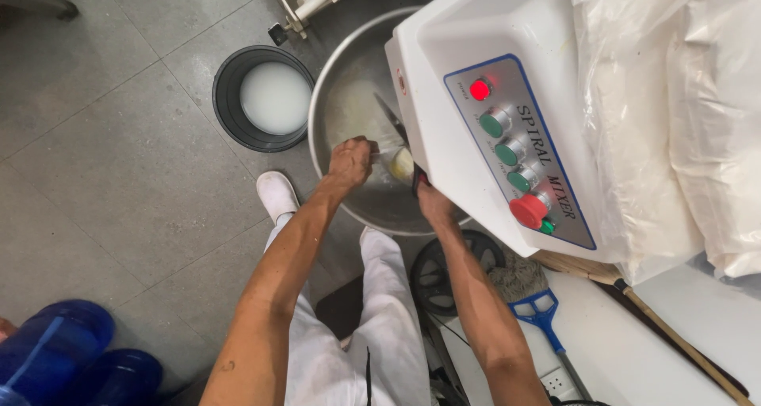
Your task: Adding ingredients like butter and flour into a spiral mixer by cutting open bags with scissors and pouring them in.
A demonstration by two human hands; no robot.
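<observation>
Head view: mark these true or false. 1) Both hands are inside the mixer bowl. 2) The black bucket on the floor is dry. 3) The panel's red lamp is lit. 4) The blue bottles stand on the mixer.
1) True: left hand and right hand reach into the mixer bowl.
2) False: the black bucket holds white liquid.
3) True: the red lamp glows.
4) False: the blue bottles stand on the floor.

- Right hand [434, 202]: fingers hidden under the mixer head [491, 97].
- Bowl [349, 97]: right part hidden by that head.
- Sacks [674, 113], blue bottles [55, 350]: cut off by edges.
</observation>
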